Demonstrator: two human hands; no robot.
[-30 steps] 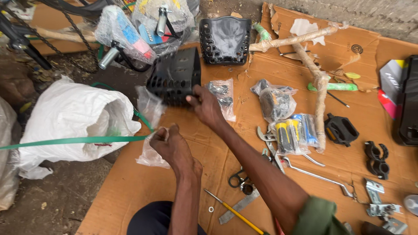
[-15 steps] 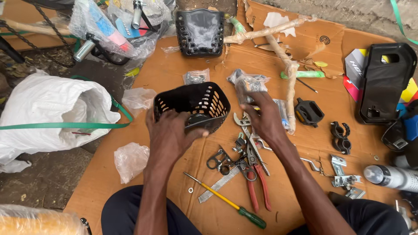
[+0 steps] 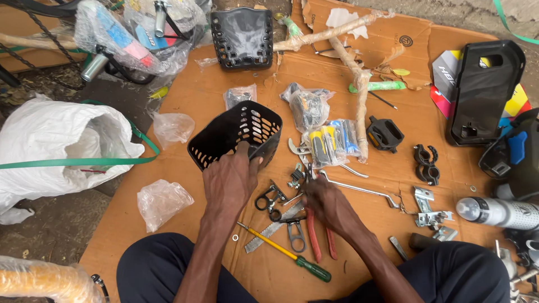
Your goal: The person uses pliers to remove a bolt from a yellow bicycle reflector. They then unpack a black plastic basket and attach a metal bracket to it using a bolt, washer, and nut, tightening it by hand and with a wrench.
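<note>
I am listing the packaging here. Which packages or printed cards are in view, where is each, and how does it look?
Clear bag of yellow-and-blue parts: centre of the cardboard, right of the black basket.
Clear bag of dark metal parts: just above it.
Small clear bag: above the basket.
Empty crumpled clear bag: lower left.
Colourful printed card: right, under a black plastic panel.

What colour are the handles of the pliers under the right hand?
Red, seen in the head view: pliers beneath the right hand.
</note>
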